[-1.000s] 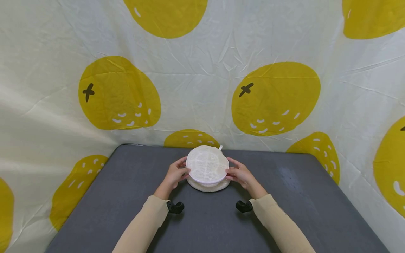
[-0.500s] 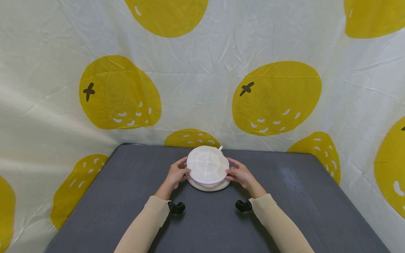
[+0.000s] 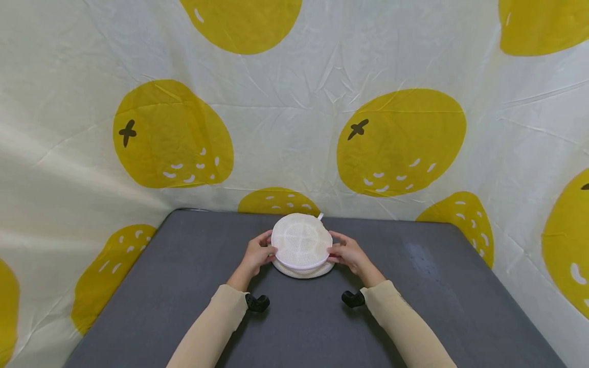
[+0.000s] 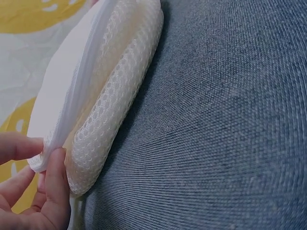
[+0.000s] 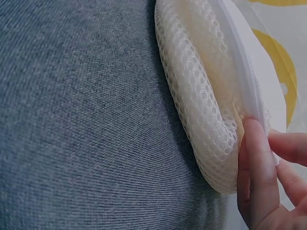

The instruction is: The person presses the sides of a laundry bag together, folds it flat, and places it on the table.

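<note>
A round, cream-white mesh laundry bag (image 3: 301, 241) lies flattened near the far edge of the dark table, its upper disc raised and tilted toward me above the lower part. My left hand (image 3: 254, 254) pinches the bag's white rim band (image 4: 79, 96) at the left side, thumb on one face and fingers on the other. On the opposite side my right hand (image 3: 352, 254) pinches the same rim. In both wrist views a fold of coarse mesh (image 5: 201, 105) bulges below the rim against the table. The inside of the bag is mostly hidden.
A dark grey table (image 3: 294, 327) spreads around the bag. Behind it hangs a pale cloth (image 3: 285, 138) with large yellow fruit prints. A small white loop tab (image 3: 320, 216) sticks up at the bag's back right. Black wrist devices (image 3: 257, 303) sit at both cuffs.
Both hands keep the same grip on the rim. The raised disc has dipped very slightly; otherwise hardly anything moves.
</note>
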Available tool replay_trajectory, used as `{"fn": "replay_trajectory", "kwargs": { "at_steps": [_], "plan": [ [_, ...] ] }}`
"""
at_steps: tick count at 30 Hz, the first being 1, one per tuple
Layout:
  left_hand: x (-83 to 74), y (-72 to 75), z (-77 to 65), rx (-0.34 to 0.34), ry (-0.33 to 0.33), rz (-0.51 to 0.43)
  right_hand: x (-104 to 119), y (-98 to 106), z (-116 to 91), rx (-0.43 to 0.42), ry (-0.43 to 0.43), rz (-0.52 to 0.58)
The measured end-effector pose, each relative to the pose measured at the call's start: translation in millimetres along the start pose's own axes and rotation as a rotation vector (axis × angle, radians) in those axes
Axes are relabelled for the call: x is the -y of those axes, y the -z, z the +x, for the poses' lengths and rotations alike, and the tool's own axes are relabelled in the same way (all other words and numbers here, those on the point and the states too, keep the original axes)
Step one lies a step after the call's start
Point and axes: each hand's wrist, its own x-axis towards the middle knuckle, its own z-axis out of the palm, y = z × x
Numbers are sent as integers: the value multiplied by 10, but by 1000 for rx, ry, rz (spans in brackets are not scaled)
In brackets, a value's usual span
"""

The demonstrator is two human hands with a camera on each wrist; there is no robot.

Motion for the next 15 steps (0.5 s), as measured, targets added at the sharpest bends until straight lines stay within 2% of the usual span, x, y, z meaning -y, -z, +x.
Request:
{"fn": "replay_trajectory", "kwargs": {
  "at_steps": [8, 15],
  "plan": [
    [26, -25, 12, -13, -15, 25, -26, -12, 19, -15, 4, -25],
    [1, -66, -3, -46, -24, 64, -1, -36, 14, -39, 8, -103]
  ]
}}
